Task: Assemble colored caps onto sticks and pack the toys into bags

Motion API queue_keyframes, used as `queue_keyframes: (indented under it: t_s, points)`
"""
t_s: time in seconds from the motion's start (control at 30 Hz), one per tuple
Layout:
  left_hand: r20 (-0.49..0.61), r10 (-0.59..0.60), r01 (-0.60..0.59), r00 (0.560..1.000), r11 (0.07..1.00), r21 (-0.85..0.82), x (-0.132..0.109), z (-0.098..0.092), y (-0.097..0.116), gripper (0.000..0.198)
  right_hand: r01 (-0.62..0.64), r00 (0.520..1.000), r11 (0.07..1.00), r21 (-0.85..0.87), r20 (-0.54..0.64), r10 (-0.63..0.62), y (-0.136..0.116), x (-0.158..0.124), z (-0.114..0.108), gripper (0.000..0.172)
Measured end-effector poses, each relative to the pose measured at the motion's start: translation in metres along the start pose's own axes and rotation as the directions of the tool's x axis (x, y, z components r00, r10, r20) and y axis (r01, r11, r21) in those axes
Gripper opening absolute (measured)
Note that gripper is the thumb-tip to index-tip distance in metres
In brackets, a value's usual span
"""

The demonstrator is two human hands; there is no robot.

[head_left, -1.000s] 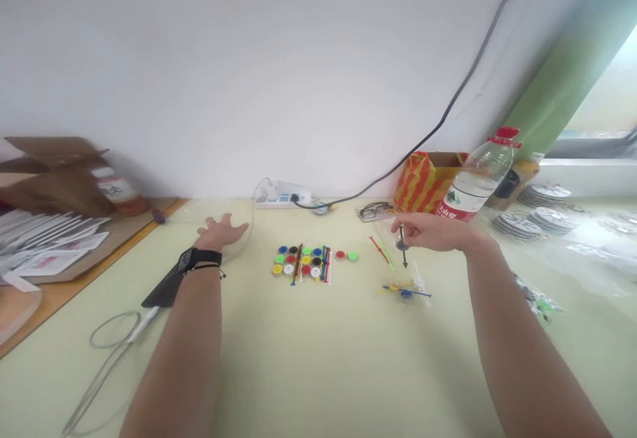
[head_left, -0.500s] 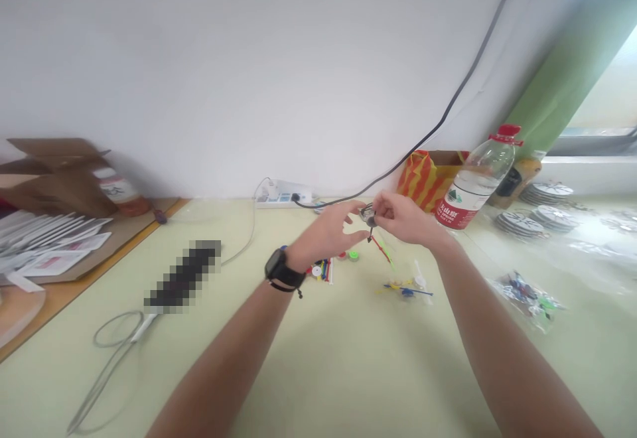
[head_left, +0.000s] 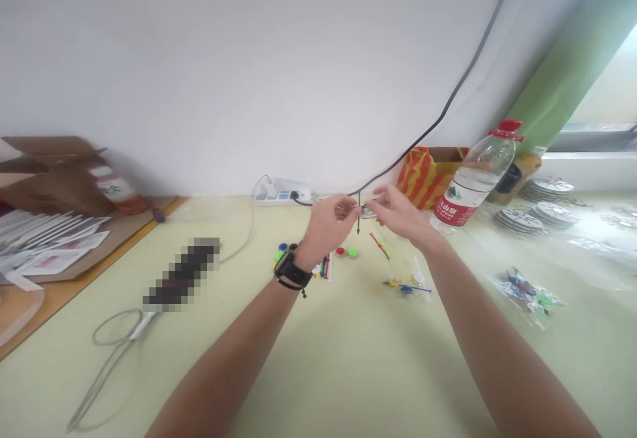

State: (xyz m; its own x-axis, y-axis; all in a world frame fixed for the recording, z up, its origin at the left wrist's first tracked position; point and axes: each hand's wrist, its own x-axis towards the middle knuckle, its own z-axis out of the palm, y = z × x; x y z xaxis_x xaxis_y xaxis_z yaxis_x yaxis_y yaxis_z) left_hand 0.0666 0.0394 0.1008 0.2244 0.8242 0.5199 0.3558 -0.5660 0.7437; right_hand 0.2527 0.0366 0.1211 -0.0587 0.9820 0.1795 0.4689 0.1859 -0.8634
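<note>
My left hand (head_left: 332, 220) and my right hand (head_left: 398, 214) meet above the pale yellow table, fingers pinched together. Between them hangs a thin black stick (head_left: 358, 220), pointing down, with a small dark piece at its top; which hand grips what I cannot fully make out. Below and left lie coloured round discs (head_left: 346, 252) and a bundle of coloured sticks (head_left: 324, 267). A red stick (head_left: 378, 244) and a small pile of loose parts (head_left: 405, 285) lie below my right hand.
A water bottle (head_left: 470, 186) and a striped orange bag (head_left: 421, 178) stand at the back right. A power strip (head_left: 283, 194) sits by the wall. A blurred-out dark object (head_left: 182, 275), a cable loop (head_left: 112, 338), a parts bag (head_left: 527, 291) and stacked discs (head_left: 540, 206) lie around.
My left hand left the table's left side and came up to my right hand. Both hands rose slightly; the black stick now hangs between the pinched fingers.
</note>
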Motion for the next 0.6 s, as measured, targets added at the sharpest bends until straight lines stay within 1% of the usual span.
queue_keyframes:
  t_s: [0.03, 0.07, 0.1, 0.13, 0.17, 0.27, 0.43, 0.5, 0.53, 0.57, 0.6]
  points:
    - [0.000, -0.020, 0.020, 1.000, 0.999, -0.047, 0.001, 0.000, -0.001, 0.015, -0.030, 0.996, 0.999, 0.040, 0.086, 0.027, 0.002, 0.000, -0.001, 0.031]
    - [0.016, -0.030, 0.031, 0.999, 0.995, -0.093, 0.001, 0.000, -0.002, 0.016, -0.036, 0.983, 0.994, 0.102, 0.185, 0.017, 0.004, 0.001, -0.002, 0.029]
    - [0.038, -0.029, 0.034, 0.999, 0.990, -0.135, 0.001, 0.000, -0.002, 0.017, -0.029, 0.963, 0.984, 0.177, 0.269, -0.020, 0.007, 0.002, -0.002, 0.026]
    - [0.058, -0.023, 0.032, 0.998, 0.985, -0.170, 0.001, 0.001, -0.003, 0.018, -0.020, 0.946, 0.968, 0.252, 0.319, -0.064, 0.009, 0.003, -0.002, 0.023]
    - [0.073, -0.014, 0.028, 0.997, 0.980, -0.196, 0.001, 0.002, -0.004, 0.018, -0.016, 0.936, 0.951, 0.310, 0.339, -0.094, 0.011, 0.003, -0.003, 0.021]
    - [0.105, 0.013, 0.012, 0.994, 0.973, -0.232, 0.001, 0.002, -0.006, 0.018, -0.032, 0.938, 0.930, 0.365, 0.333, -0.099, 0.014, 0.006, -0.004, 0.016]
    - [0.224, 0.070, -0.021, 0.972, 0.977, -0.211, 0.001, -0.003, -0.007, 0.016, -0.040, 0.916, 0.936, 0.351, 0.386, -0.106, 0.017, 0.005, -0.002, 0.006]
    - [0.256, 0.099, -0.048, 0.962, 0.979, -0.198, 0.000, -0.004, -0.008, 0.015, -0.020, 0.918, 0.956, 0.294, 0.384, -0.100, 0.019, 0.005, 0.000, 0.005]
    - [0.265, 0.106, -0.056, 0.958, 0.980, -0.191, 0.000, -0.004, -0.009, 0.015, -0.005, 0.928, 0.971, 0.241, 0.364, -0.085, 0.021, 0.005, 0.000, 0.003]
    - [0.269, 0.103, -0.055, 0.958, 0.982, -0.180, -0.001, -0.003, -0.011, 0.014, 0.006, 0.941, 0.986, 0.167, 0.333, -0.063, 0.023, 0.006, 0.001, 0.002]
    - [0.271, 0.090, -0.048, 0.958, 0.986, -0.158, -0.002, -0.001, -0.013, 0.015, 0.013, 0.955, 0.997, 0.075, 0.295, -0.034, 0.026, 0.007, 0.001, 0.006]
